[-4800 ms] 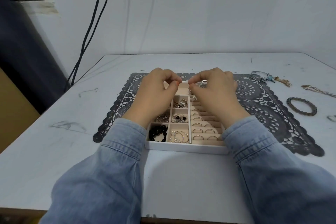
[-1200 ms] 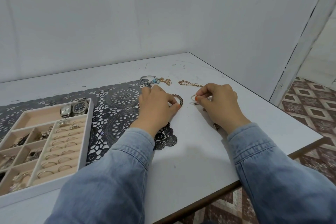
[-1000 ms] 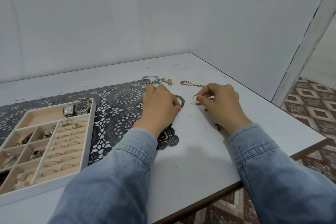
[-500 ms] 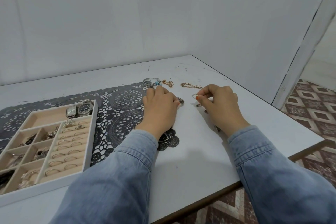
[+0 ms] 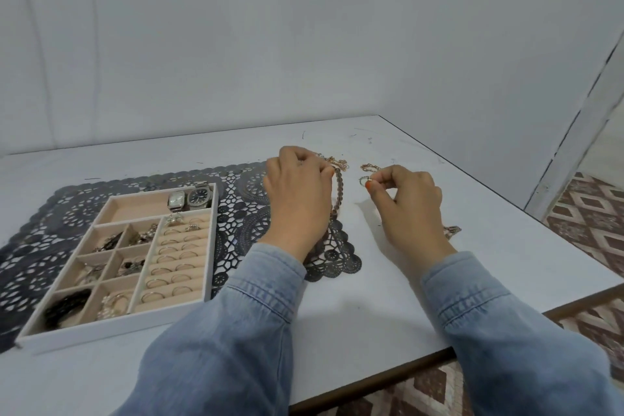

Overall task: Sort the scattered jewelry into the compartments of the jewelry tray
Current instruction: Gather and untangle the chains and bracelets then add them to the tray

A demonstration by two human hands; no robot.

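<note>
The jewelry tray [image 5: 209, 257] sits at the left on a dark lace mat [image 5: 243, 192], holding two watches, rows of rings and small pieces in its compartments. My left hand [image 5: 297, 199] grips a dark beaded bracelet [image 5: 338, 191], which hangs lifted off the table beside the mat's right edge. My right hand [image 5: 408, 206] pinches a small ring [image 5: 363, 180] between thumb and forefinger, just above the table. A gold chain [image 5: 369, 167] lies beyond the ring, and another gold piece [image 5: 339, 162] lies behind my left hand.
A further chain piece [image 5: 452, 231] peeks out to the right of my right wrist. The table's right edge [image 5: 506, 209] runs close to that hand, with patterned floor below. A grey wall stands behind the table.
The view swung from the tray to the table's right side. Over the last second my left hand closed round the beaded bracelet and raised it, and my right hand lifted the ring.
</note>
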